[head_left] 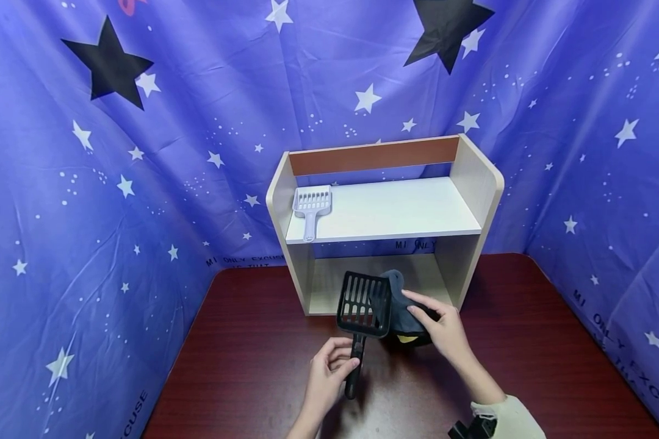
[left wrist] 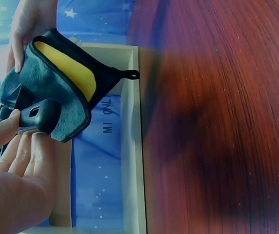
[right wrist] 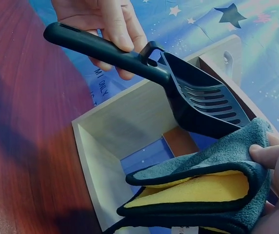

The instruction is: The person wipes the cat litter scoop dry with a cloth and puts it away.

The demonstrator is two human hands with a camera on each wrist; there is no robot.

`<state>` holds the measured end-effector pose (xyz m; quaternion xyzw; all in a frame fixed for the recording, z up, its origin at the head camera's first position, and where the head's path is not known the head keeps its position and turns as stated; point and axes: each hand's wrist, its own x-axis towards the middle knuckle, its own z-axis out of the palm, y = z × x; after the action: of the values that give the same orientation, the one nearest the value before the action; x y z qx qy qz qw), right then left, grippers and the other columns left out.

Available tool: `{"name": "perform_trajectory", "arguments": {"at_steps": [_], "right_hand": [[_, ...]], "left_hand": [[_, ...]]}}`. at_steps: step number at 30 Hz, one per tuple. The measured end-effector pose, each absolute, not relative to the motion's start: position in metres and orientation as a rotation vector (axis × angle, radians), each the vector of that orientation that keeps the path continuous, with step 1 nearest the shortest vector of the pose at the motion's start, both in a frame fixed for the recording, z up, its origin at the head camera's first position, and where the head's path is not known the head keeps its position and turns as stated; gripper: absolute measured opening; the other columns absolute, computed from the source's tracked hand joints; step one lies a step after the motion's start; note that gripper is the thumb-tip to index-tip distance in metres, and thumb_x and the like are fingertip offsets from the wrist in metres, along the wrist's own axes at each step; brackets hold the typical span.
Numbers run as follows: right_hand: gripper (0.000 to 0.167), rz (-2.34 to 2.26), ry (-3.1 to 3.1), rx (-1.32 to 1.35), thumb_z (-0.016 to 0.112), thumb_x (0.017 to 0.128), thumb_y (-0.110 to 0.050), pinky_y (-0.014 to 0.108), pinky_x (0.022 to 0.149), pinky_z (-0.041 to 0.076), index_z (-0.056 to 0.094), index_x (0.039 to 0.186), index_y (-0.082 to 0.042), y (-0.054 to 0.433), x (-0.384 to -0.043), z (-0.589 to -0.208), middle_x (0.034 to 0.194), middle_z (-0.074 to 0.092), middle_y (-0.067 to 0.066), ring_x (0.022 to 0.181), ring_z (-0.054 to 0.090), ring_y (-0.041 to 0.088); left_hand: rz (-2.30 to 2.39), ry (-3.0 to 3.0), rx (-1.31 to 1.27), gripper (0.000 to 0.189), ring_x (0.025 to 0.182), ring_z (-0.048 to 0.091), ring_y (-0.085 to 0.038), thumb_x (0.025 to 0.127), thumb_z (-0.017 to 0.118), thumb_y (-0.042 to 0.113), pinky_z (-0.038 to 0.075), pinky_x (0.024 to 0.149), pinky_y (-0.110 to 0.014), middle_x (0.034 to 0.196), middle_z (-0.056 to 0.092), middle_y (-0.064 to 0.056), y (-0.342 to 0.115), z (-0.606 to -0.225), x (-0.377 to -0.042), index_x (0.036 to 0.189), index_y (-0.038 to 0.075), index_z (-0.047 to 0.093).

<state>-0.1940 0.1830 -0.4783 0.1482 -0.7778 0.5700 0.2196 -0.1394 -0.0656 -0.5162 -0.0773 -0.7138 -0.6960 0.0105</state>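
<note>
My left hand [head_left: 327,373] holds a black litter scoop [right wrist: 125,62] by its handle, thumb on one side and fingers on the other. The scoop's slotted pan points up and away in the head view. My right hand [head_left: 446,329] pinches a folded grey-blue cloth [head_left: 405,312] with dark edging and a yellow inner side [right wrist: 203,190]. This cloth [left wrist: 56,92] lies right against the scoop's pan, partly hidden behind it in the head view. A small dark loop [left wrist: 131,74] sticks out from one corner of the cloth.
A two-level wooden shelf [head_left: 390,207] stands at the back of the dark red table [head_left: 241,360]. On its upper board, at the left, lies a pale lavender litter scoop [head_left: 310,210]. Blue star-patterned curtains [head_left: 187,122] hang around the table.
</note>
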Motion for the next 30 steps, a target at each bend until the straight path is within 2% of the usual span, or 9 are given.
{"name": "perform_trajectory", "arguments": {"at_steps": [5,13,23,30], "right_hand": [[0.028,1.607,-2.152,0.443,0.071,0.088,0.000,0.006,0.092,0.046,0.074,0.115,-0.005,0.182,-0.194,-0.480,0.112,0.071,-0.019,0.108,0.061,-0.012],[0.025,1.622,-2.136,0.535,0.071,0.087,0.003,0.007,0.090,0.047,0.076,0.111,-0.002,0.180,-0.191,-0.486,0.110,0.074,-0.014,0.106,0.062,-0.010],[0.027,1.582,-2.154,0.559,0.073,0.084,0.003,0.008,0.086,0.050,0.078,0.108,-0.009,0.177,-0.186,-0.489,0.106,0.077,0.000,0.100,0.064,-0.008],[0.027,1.541,-2.140,0.637,0.072,0.084,0.007,0.007,0.086,0.050,0.078,0.107,-0.006,0.176,-0.184,-0.494,0.105,0.077,0.012,0.101,0.064,-0.009]], "left_hand": [[-2.199,-2.200,-0.229,0.034,0.083,0.071,-0.006,0.086,0.074,0.002,0.059,0.075,-0.020,0.105,0.073,-0.025,-0.064,-0.515,-0.140,0.118,-0.002,0.062],[-2.248,-2.168,-0.197,0.035,0.082,0.072,-0.005,0.087,0.072,0.004,0.060,0.071,-0.022,0.107,0.072,-0.027,-0.062,-0.512,-0.143,0.120,-0.002,0.061],[-2.302,-2.118,-0.157,0.036,0.083,0.072,-0.005,0.088,0.071,0.002,0.060,0.068,-0.023,0.109,0.070,-0.031,-0.060,-0.508,-0.148,0.121,-0.005,0.059],[-2.348,-2.078,-0.114,0.037,0.082,0.073,-0.006,0.087,0.071,0.001,0.061,0.070,-0.026,0.110,0.070,-0.031,-0.059,-0.506,-0.148,0.122,-0.005,0.059]]}}
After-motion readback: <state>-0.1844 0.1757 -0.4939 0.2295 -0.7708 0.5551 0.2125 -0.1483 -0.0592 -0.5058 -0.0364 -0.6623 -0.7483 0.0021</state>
